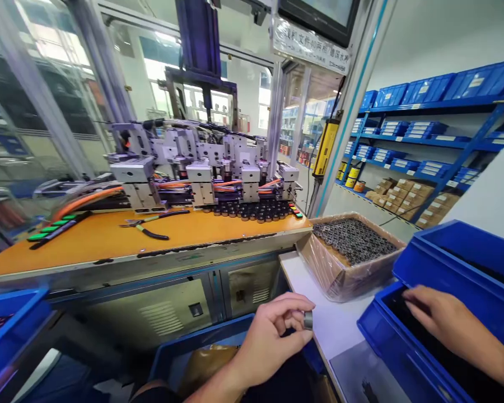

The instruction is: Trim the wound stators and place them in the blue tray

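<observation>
My left hand [273, 336] is closed in a pinch on a small grey metal ring [308, 319], held just beside the edge of a white side table [331, 324]. My right hand [441, 319] reaches down into a blue plastic bin [386, 336] at the lower right; its fingertips dip into the dark inside, and what they touch is hidden. A cardboard box [340, 268] lined with plastic and filled with small dark parts sits on the white table just beyond both hands.
An orange-topped machine bench [109, 240] carries a row of metal fixtures [201, 168], pliers [151, 224] and small black parts. Another blue bin [470, 246] stands behind the first. Blue shelving [424, 140] with bins and cartons lines the right wall. More blue bins sit low at left.
</observation>
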Motion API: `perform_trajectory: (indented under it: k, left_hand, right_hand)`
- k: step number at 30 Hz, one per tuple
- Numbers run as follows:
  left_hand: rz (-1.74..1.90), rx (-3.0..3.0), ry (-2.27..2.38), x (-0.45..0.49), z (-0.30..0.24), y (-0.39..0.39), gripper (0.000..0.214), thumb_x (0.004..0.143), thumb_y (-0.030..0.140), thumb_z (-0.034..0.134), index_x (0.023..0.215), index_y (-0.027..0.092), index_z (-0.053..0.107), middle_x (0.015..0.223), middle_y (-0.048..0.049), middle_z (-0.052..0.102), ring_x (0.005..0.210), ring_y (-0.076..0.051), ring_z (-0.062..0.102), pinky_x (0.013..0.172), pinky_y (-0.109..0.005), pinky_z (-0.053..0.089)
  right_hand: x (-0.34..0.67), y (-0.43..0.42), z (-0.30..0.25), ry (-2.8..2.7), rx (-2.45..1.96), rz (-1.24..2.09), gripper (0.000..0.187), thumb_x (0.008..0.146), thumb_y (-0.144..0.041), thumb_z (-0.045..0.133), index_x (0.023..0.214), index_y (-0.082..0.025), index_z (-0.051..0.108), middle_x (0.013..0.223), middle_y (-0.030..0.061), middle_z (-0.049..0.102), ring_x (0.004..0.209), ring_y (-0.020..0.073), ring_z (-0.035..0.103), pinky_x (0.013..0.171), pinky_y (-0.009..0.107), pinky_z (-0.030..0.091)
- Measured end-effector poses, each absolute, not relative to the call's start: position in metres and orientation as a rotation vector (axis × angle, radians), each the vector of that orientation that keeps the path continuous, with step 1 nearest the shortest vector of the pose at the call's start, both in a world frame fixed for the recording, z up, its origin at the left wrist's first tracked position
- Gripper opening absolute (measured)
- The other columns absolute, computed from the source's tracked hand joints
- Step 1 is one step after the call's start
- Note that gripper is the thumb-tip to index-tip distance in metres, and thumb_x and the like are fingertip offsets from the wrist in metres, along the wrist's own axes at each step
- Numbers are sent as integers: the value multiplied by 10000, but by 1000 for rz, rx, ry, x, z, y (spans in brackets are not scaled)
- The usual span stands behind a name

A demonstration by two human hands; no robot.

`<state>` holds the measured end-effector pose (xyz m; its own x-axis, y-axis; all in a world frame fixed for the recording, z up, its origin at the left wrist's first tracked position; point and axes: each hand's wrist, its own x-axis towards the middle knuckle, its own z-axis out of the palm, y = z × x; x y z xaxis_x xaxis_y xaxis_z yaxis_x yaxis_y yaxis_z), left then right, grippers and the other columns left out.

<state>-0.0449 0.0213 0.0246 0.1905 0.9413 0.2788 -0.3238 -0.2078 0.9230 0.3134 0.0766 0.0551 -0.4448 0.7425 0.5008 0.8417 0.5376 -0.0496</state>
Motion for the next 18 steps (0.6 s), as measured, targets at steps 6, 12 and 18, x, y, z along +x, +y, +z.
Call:
perform_trajectory:
  k: [6,12,18]
  left_hand:
    - [1225,1220,693,-35,17,19,283,678,173,829,954,213,776,885,-41,683,652,-91,571,641,-206,494]
    - [1058,1149,598,-15,6,18,307,706,228,841,1004,216,764,848,-45,754,784,-157,699,757,-235,548]
    - [976,1041,521,2,6,18,305,698,203,851,988,211,759,821,-37,788,770,-134,722,739,-192,559]
  right_hand:
    - [204,31,76,-2142,-883,55,119,914,-145,534,933,-178,647,809,48,695,729,148,668,662,235,555]
    - [191,7,53,-2149,-706,302,189,907,-88,543,1062,-156,627,894,84,637,806,152,622,685,261,549]
    - [196,11,53,-2125,-666,345,186,909,-82,556,1066,-148,632,902,75,597,810,136,596,688,240,537]
